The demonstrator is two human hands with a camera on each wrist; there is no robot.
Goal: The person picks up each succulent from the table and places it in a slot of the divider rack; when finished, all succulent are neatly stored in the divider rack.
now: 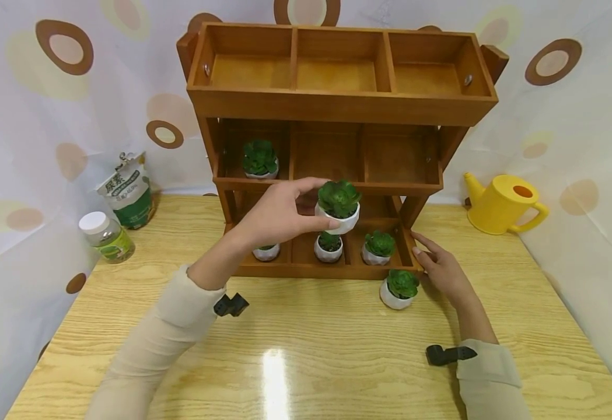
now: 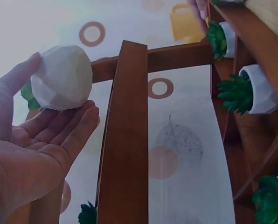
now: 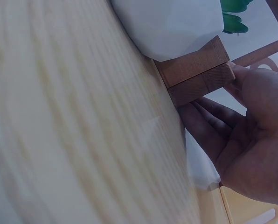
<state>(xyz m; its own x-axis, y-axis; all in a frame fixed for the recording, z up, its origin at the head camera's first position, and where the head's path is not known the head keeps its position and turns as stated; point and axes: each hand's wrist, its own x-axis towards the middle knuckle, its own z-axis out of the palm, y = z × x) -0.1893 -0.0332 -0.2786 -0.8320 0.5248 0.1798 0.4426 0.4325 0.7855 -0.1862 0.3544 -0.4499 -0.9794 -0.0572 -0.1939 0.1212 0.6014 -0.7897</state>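
Observation:
A potted succulent [image 1: 339, 199] in a faceted white pot is held in my left hand [image 1: 278, 214], in front of the middle tier of a brown wooden shelf [image 1: 342, 106]. In the left wrist view the thumb and fingers pinch the white pot [image 2: 63, 77] from opposite sides. Down at the shelf's lower right front corner, my right hand [image 1: 446, 275] grips the wooden end [image 3: 202, 77] between thumb and fingers. Another potted succulent [image 1: 397, 289] stands on the table just in front of that corner.
Several potted succulents occupy the bottom tier, including one at its right [image 1: 378, 247]; another [image 1: 260, 158] sits middle-tier left. A yellow watering can [image 1: 504, 204] stands right of the shelf. At left are a lidded jar [image 1: 107, 236] and a green-and-white pouch [image 1: 127, 192].

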